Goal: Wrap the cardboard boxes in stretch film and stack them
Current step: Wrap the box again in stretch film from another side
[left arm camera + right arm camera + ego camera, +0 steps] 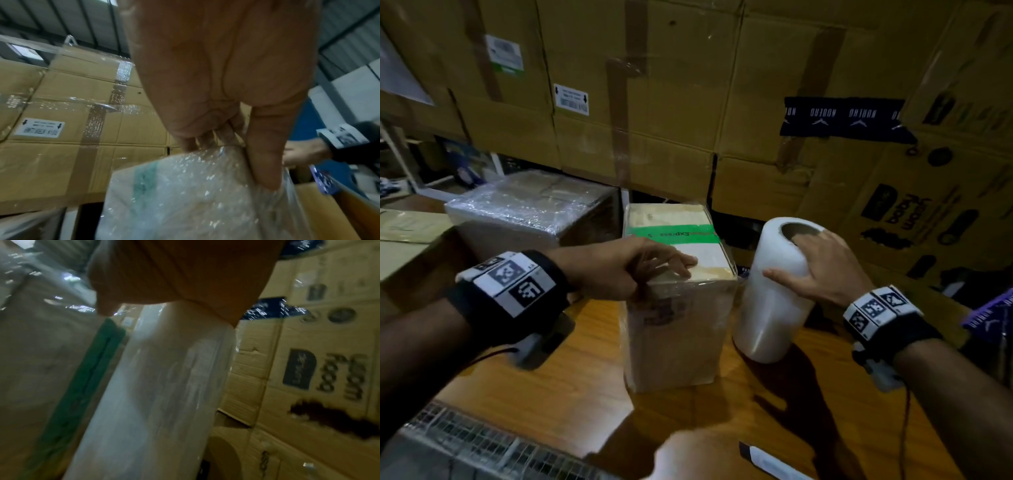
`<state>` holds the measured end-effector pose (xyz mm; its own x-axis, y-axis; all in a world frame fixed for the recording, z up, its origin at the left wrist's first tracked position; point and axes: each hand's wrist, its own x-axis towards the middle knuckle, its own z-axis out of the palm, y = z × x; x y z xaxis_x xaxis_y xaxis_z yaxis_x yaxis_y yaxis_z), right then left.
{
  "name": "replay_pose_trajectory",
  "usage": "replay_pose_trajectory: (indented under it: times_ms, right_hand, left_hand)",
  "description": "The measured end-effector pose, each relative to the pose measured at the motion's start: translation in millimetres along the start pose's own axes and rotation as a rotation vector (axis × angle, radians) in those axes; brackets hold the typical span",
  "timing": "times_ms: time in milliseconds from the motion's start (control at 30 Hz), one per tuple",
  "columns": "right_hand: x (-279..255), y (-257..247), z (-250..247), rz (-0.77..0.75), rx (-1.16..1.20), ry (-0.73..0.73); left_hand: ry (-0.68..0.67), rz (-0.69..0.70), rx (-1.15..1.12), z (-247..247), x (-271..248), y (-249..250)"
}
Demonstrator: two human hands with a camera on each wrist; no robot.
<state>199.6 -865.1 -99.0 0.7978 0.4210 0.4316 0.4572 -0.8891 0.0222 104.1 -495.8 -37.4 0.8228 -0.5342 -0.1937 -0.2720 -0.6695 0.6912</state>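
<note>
A tall cardboard box (678, 329) with a green tape band across its top stands upright on the wooden table (571, 377), with stretch film over its front face. My left hand (654, 270) grips its near top edge, fingers across the top and thumb down on the filmed front. In the left wrist view the thumb presses the crinkled film on the box (185, 203). The white stretch film roll (770, 308) stands upright just right of the box. My right hand (811, 267) holds its top, fingers inside the core and thumb outside. The right wrist view shows the roll (154, 402) beside the box (41, 369).
A film-wrapped box (527, 209) sits at the back left. A wall of large cartons (688, 102) closes off the back and right. Flat cardboard (407, 233) lies at the left, a metal mesh (465, 442) at the near left, and a small white-and-black tool (767, 462) on the near table edge.
</note>
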Motion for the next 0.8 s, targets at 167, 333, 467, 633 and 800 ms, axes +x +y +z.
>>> replay_pose_trajectory:
  times_ms: [167,333,467,633,800]
  right_hand:
    - [2.9,4.6,-0.2,-0.01,0.077,-0.018]
    - [1.6,9.6,-4.0,-0.043,0.099,-0.094]
    - [-2.4,10.6,-8.9,-0.016,0.092,-0.139]
    - [3.2,-3.7,-12.5,0.059,0.04,-0.037]
    - [-8.2,5.5,-13.4,-0.064,0.067,-0.094]
  left_hand:
    - [0.278,0.091,0.522,32.7,20.4,28.0]
    - [0.459,-0.01,0.753,77.0,75.3,52.6]
    - [0.434,-0.153,0.911,88.1,83.0,47.3]
    - [0.459,-0.024,0.869,80.1,67.4,30.8]
    - [0.509,0.111,0.75,73.2,47.6,12.7]
